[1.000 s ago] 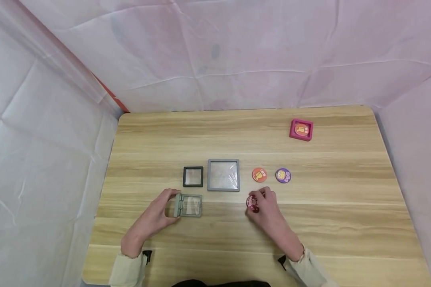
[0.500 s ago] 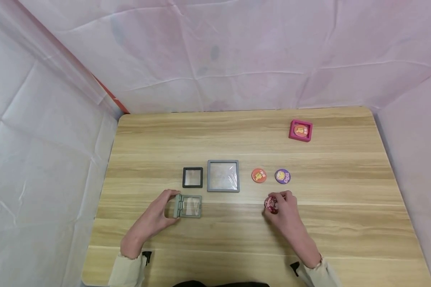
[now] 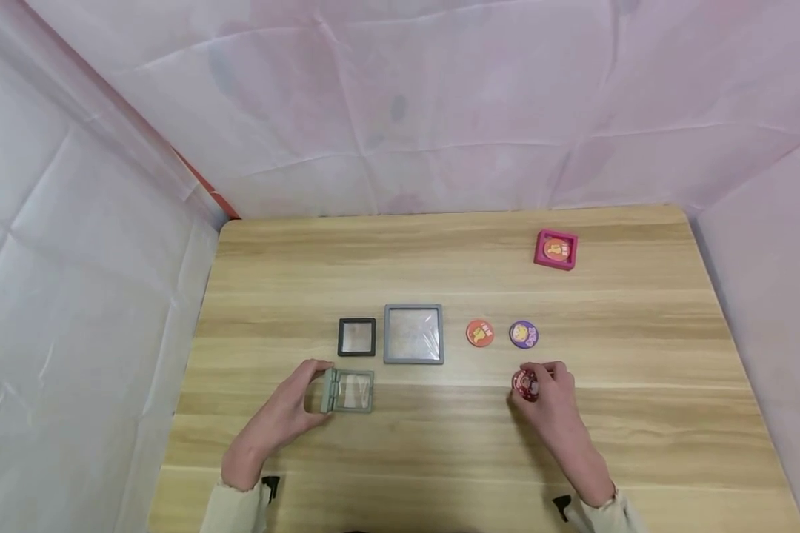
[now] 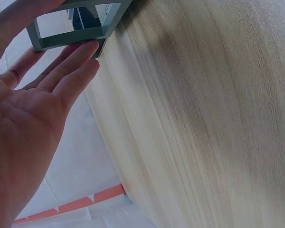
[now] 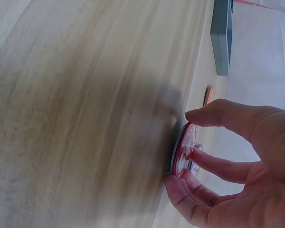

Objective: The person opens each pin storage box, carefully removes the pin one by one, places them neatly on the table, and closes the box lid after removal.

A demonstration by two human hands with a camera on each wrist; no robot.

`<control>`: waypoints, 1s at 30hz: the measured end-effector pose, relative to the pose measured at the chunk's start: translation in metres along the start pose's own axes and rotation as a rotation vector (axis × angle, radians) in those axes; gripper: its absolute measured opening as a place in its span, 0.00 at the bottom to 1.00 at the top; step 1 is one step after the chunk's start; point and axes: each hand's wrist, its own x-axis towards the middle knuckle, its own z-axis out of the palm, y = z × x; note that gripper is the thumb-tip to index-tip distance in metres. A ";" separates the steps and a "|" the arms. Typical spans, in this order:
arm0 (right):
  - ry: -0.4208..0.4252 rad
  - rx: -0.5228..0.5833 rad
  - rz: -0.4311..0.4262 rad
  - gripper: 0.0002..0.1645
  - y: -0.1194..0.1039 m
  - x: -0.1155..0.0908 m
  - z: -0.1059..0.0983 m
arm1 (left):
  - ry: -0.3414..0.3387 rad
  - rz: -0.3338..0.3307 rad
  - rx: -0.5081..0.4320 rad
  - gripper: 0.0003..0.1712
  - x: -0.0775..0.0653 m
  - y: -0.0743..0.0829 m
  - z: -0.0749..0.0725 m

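Note:
My left hand (image 3: 283,403) pinches the raised half of a small sage-green display frame (image 3: 353,391) between thumb and fingers. Its hinged halves are spread apart, the clear-windowed one lying flat on the table. In the left wrist view the fingertips press on the frame's edge (image 4: 71,39). A round red badge (image 3: 524,385) is in my right hand (image 3: 552,396), gripped by its rim. The right wrist view shows the badge (image 5: 183,148) tilted close over the wood, its shadow beside it. Behind it lie an orange badge (image 3: 480,333) and a purple badge (image 3: 523,334).
A small black frame (image 3: 356,337) and a larger grey frame (image 3: 413,334) lie side by side mid-table. Farther back right sits a magenta frame (image 3: 540,250) with an orange badge inside. Pale sheets (image 3: 400,111) rise behind and beside the wooden table (image 3: 293,259).
My right hand has carried the red badge rightward, from below the orange badge to below the purple one. The left hand still holds the green frame in the same place.

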 end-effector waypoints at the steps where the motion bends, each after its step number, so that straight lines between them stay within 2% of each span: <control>1: -0.001 -0.004 0.003 0.27 0.000 0.000 -0.001 | 0.004 -0.003 0.002 0.47 0.000 0.000 0.000; 7: 0.007 -0.034 0.011 0.27 -0.001 0.000 -0.004 | 0.007 -0.036 -0.018 0.47 -0.002 -0.002 0.000; 23: 0.031 -0.066 0.023 0.28 0.001 -0.008 -0.002 | 0.009 -0.025 -0.023 0.46 0.000 -0.008 0.001; 30: 0.098 -0.077 -0.019 0.29 0.002 -0.014 0.004 | -0.003 -0.023 -0.022 0.45 -0.003 -0.011 0.002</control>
